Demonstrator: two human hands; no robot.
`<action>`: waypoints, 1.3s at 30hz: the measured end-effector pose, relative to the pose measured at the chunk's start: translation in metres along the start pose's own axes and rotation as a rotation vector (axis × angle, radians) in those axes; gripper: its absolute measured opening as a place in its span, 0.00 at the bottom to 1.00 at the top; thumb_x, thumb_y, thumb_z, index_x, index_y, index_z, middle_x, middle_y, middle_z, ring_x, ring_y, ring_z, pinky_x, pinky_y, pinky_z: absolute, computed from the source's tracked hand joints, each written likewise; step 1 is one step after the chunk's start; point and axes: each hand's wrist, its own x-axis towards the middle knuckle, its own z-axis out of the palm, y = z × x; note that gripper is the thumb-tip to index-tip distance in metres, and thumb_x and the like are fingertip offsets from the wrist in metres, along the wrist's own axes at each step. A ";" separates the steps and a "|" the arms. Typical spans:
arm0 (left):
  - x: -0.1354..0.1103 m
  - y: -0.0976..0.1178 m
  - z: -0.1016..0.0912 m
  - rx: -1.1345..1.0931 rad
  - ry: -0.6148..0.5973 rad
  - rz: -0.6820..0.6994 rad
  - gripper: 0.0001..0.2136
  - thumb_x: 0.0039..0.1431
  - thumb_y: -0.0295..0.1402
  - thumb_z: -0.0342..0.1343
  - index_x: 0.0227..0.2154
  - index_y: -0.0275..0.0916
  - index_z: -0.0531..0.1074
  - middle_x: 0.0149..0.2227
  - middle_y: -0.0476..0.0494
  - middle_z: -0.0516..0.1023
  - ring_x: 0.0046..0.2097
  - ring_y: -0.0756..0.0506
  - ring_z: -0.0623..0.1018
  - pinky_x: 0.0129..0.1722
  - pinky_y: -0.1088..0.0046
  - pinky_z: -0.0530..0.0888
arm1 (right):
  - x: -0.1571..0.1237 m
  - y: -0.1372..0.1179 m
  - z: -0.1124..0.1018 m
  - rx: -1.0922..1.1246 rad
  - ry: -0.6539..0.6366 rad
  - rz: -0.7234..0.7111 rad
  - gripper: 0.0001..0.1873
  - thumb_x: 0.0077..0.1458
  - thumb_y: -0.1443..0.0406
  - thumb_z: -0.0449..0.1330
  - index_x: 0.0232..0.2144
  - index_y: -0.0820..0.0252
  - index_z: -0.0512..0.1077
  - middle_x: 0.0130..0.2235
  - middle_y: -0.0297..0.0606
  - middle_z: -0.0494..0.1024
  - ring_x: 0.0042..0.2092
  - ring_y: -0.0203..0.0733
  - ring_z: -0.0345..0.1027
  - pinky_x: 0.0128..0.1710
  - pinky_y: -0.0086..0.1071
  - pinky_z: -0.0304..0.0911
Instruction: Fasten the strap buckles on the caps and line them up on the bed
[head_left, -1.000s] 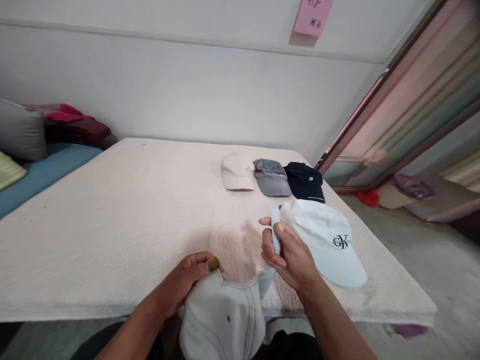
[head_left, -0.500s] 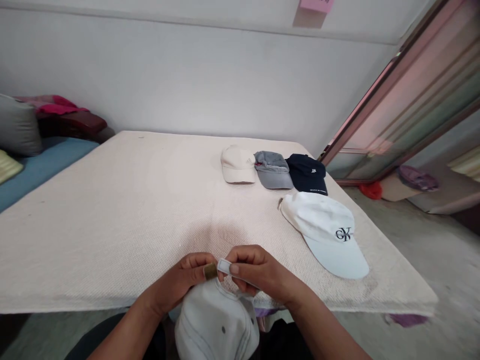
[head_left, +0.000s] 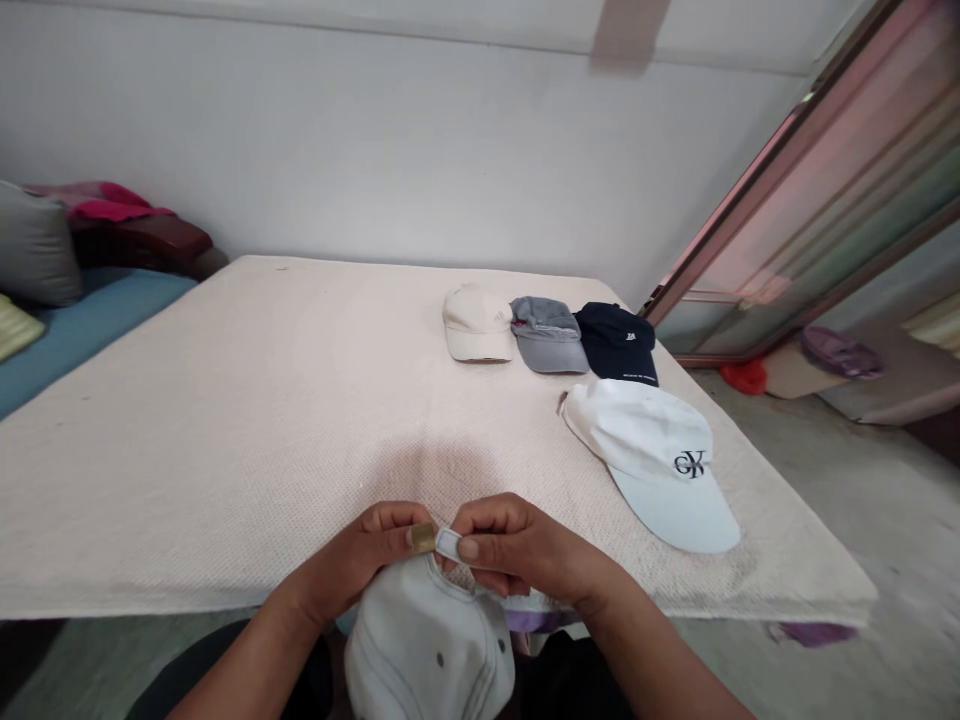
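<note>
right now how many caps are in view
5. A cream cap, a grey cap and a navy cap sit in a row on the woven cover; a white logo cap lies nearer; a pale cap hangs between the left hand and right hand.

On the cream-covered table [head_left: 225, 420], near its far edge, sit three caps side by side: a beige cap [head_left: 476, 325], a grey cap [head_left: 550, 338] and a navy cap [head_left: 616, 343]. Nearer the table's right edge lies a white cap [head_left: 652, 460] printed with dark letters (its brim looks pale blue). Left of the table are a blue mattress [head_left: 97, 320] and a grey pillow [head_left: 36, 245]; right of it stands a glass door [head_left: 810, 210], with a red bag [head_left: 744, 376] on the floor.
</note>
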 end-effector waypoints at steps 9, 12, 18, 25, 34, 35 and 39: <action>0.002 -0.002 -0.001 0.110 -0.028 -0.035 0.08 0.51 0.35 0.62 0.24 0.35 0.75 0.21 0.50 0.72 0.21 0.56 0.65 0.22 0.81 0.59 | 0.003 0.005 -0.002 -0.048 0.028 0.033 0.15 0.55 0.56 0.59 0.30 0.64 0.72 0.18 0.25 0.61 0.17 0.25 0.49 0.17 0.23 0.43; 0.001 -0.002 -0.001 0.164 -0.034 -0.059 0.10 0.50 0.38 0.62 0.25 0.35 0.75 0.21 0.50 0.71 0.21 0.55 0.64 0.22 0.80 0.59 | 0.002 0.004 -0.003 -0.067 0.019 0.045 0.13 0.54 0.57 0.59 0.29 0.64 0.72 0.19 0.26 0.63 0.18 0.25 0.51 0.17 0.22 0.45; 0.001 -0.004 -0.002 0.241 -0.068 -0.076 0.12 0.47 0.40 0.62 0.24 0.34 0.76 0.21 0.50 0.69 0.22 0.55 0.61 0.23 0.79 0.57 | 0.000 0.003 -0.006 -0.083 -0.034 0.063 0.11 0.53 0.60 0.60 0.29 0.64 0.72 0.18 0.26 0.62 0.19 0.26 0.51 0.18 0.22 0.45; 0.004 -0.004 -0.001 0.245 -0.079 -0.074 0.10 0.49 0.38 0.60 0.24 0.34 0.76 0.22 0.48 0.71 0.23 0.53 0.62 0.25 0.78 0.59 | 0.000 0.007 -0.009 -0.083 -0.063 0.066 0.12 0.53 0.59 0.60 0.28 0.65 0.72 0.19 0.26 0.62 0.20 0.26 0.50 0.19 0.23 0.45; 0.002 -0.001 0.003 0.353 -0.069 -0.113 0.08 0.51 0.33 0.56 0.24 0.35 0.77 0.25 0.47 0.75 0.27 0.51 0.68 0.30 0.76 0.62 | 0.001 0.006 -0.007 -0.147 -0.043 0.079 0.12 0.52 0.60 0.60 0.26 0.64 0.71 0.20 0.27 0.62 0.22 0.27 0.51 0.21 0.23 0.47; 0.002 -0.001 0.003 0.358 -0.076 -0.110 0.08 0.51 0.32 0.56 0.24 0.35 0.77 0.26 0.46 0.75 0.28 0.50 0.69 0.31 0.76 0.63 | 0.001 0.006 -0.007 -0.140 -0.046 0.084 0.12 0.53 0.60 0.60 0.25 0.64 0.70 0.20 0.27 0.62 0.22 0.27 0.51 0.21 0.24 0.47; 0.002 -0.002 0.003 0.296 -0.054 -0.100 0.08 0.50 0.33 0.56 0.25 0.34 0.77 0.26 0.46 0.75 0.27 0.51 0.69 0.28 0.77 0.63 | 0.003 0.007 -0.008 -0.104 -0.025 0.071 0.13 0.53 0.59 0.59 0.24 0.63 0.68 0.19 0.26 0.61 0.20 0.26 0.50 0.20 0.24 0.46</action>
